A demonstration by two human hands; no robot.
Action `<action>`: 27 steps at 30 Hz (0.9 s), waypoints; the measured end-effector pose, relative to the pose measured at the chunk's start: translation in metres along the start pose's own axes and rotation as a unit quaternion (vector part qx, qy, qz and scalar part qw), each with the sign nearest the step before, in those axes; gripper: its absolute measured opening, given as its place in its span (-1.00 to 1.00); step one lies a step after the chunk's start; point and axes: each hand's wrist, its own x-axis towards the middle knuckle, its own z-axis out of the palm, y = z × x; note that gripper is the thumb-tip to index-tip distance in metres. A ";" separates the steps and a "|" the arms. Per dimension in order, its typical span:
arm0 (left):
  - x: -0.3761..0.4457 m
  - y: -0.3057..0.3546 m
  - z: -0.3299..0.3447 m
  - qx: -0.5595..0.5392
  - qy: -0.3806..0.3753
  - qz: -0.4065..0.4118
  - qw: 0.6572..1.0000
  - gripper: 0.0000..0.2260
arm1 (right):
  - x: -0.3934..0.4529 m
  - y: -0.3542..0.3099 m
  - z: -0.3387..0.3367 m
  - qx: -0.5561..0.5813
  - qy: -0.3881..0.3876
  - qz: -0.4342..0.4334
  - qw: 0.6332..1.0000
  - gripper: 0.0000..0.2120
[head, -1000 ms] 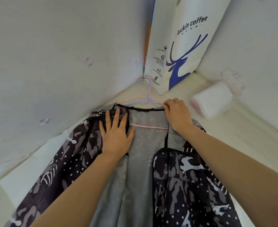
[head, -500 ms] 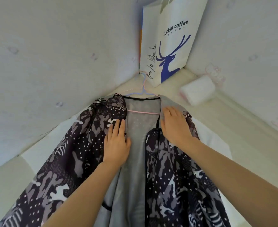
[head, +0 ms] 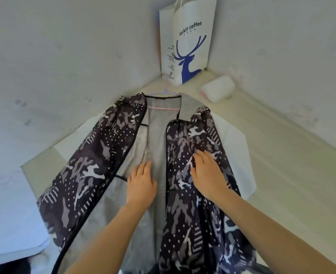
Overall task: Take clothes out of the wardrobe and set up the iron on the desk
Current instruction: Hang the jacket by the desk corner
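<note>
A dark camouflage-patterned jacket (head: 96,161) with a grey lining lies spread open on the pale desk (head: 281,165), still on a pink and blue hanger (head: 164,91) whose hook points into the corner. My left hand (head: 141,186) rests flat on the grey lining in the middle, fingers together. On the jacket's right front panel my right hand (head: 206,175) lies flat, fingers spread. Neither hand grips the cloth. No iron is in view.
A white paper bag (head: 186,42) with a blue deer print stands in the far corner between two white walls. A white roll (head: 217,90) lies to its right on the desk. A white cloth or sheet (head: 240,155) sits under the jacket. The desk's left edge (head: 30,171) drops off.
Both hands have slid from the collar and hanger down toward me along the jacket's front. The view has pulled back, showing more of the jacket and desk.
</note>
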 end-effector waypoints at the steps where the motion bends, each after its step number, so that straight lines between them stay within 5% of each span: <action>1: -0.011 0.003 0.001 -0.008 0.001 0.009 1.000 -0.49 | -0.013 0.000 0.001 0.004 -0.004 0.004 1.000 -0.51; 12: -0.107 0.031 0.014 -0.038 0.043 0.160 0.985 -0.63 | -0.146 -0.016 0.018 -0.002 -0.009 0.054 0.999 -0.51; 20: -0.166 0.003 0.021 0.002 0.065 0.336 0.940 -0.71 | -0.231 -0.057 0.044 0.020 0.035 0.167 0.985 -0.52; 27: -0.218 -0.029 0.020 -0.001 0.034 0.406 0.913 -0.66 | -0.312 -0.102 0.081 0.057 0.068 0.264 0.960 -0.54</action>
